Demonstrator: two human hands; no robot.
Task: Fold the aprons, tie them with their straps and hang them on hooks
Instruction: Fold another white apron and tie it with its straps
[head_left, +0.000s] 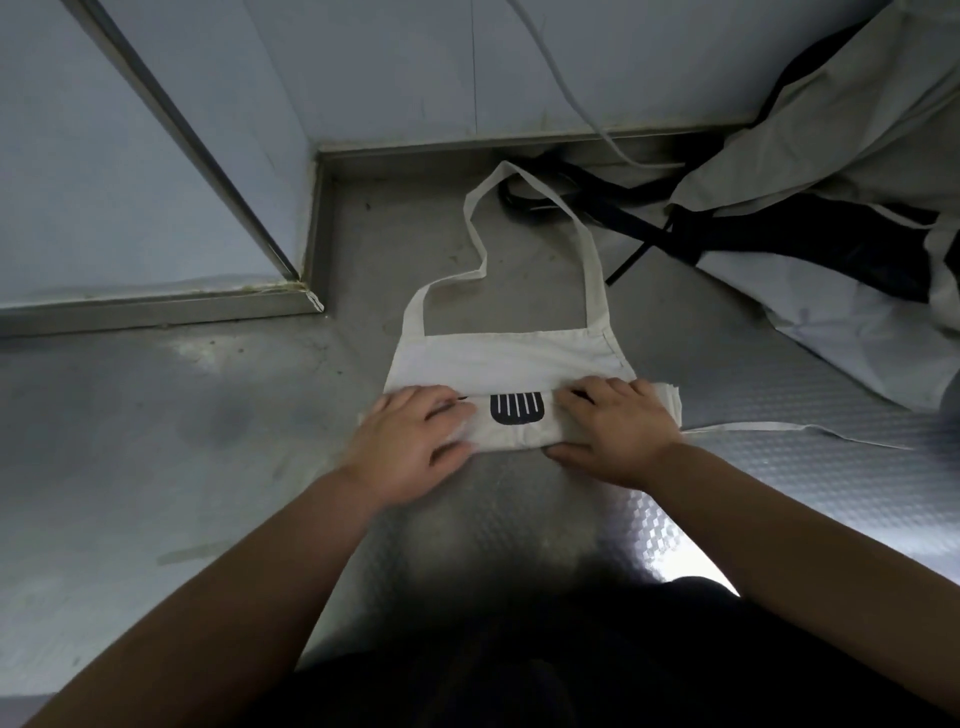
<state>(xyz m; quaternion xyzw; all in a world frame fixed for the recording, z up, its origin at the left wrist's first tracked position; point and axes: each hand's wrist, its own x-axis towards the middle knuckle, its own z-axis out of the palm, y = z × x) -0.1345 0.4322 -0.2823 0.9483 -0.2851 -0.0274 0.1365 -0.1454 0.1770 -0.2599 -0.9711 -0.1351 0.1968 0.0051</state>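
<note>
Head view: a cream apron (509, 358) is lying on a steel table (182, 415), straight ahead of the person.
Apron fold: the near part is sitting gathered into a thick folded band (514, 441) running left to right, while the bib is lying flat beyond it.
Print: a black mark with white stripes (517, 409) is showing on top of the band, between the two hands.
Left grip (410, 441): this bare hand is clamping the band's left end, fingers arching over the top and thumb tucking against the near edge.
Right grip (618, 434): this hand is clamping the band's right part the same way, fingers curling over the top and thumb lying along the near edge.
Neck loop (592, 260): it is stretching away from the bib toward the wall (363, 62), lying slack on the table.
Waist strap (779, 428): it is trailing off to the right from the band's end, flat on the table.
Other aprons (831, 156): a crumpled cream pile is sitting at the far right, with black straps (649, 228) spilling out toward the neck loop.
Cable (566, 83): a pale cord is hanging down the wall behind the pile.
Person: dark clothing (571, 675) is filling the bottom edge, between both bare forearms.
</note>
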